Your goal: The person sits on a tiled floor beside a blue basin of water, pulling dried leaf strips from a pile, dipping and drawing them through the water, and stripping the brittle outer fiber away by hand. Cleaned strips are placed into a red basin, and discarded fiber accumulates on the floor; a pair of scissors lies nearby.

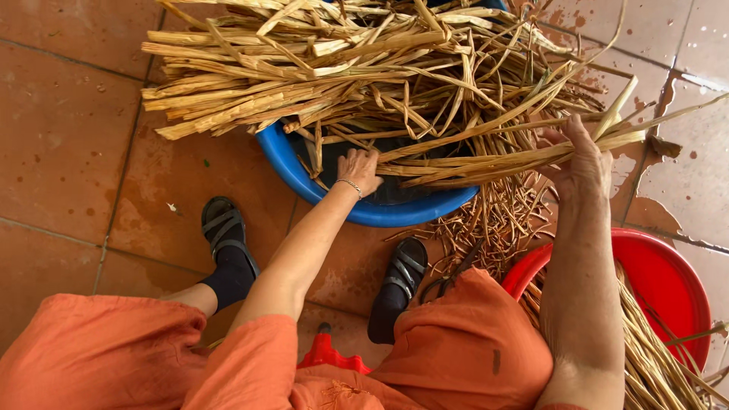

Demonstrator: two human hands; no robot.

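Right hand [581, 163] grips a bundle of dried reeds [486, 156]; left hand [358, 168] closes on strands over the blue tub [285, 156]. Loose, tangled strands could snag; some may slip to the wet floor [68, 137].

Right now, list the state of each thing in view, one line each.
Round blue plastic basin: piled with dried stalks.
Pale dried plant stalks: heaped across the basin.
Round red plastic basin: part-filled with stalks.
Left hand: resting among stalks.
Right hand: gripping a bundle.
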